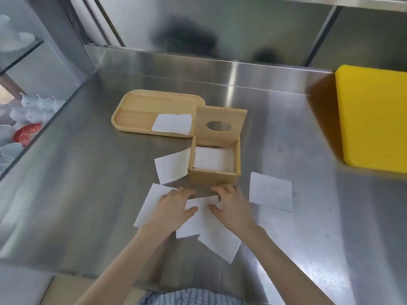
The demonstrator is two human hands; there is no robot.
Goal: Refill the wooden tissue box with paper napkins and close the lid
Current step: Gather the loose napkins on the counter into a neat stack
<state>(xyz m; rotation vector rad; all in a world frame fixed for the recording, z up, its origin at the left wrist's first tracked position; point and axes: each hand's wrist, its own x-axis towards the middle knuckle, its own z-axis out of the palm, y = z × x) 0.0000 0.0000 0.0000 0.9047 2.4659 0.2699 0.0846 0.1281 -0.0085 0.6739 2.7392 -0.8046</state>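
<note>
Resting on a brushed steel tabletop [88, 194], thin square paper napkins [270, 191] are scattered around a smooth wooden tissue box [214, 178], its oval-holed lid [219, 128] raised. The left hand [174, 205] and right hand [231, 208] are pressed flat, fingers spread, gripping nothing. The flimsy napkins are probably best lifted by their edges.

Wooden tissue box [214, 175] at centre of steel worktop [88, 172], lid [220, 126] upright at its 12 o'clock side, napkins [212, 160] inside. Left hand [174, 205] and right hand [231, 205] lie flat on loose napkins [202, 219] at 6 o'clock. Wooden tray [136, 111] at 10 o'clock carries a stack [172, 123].
</note>
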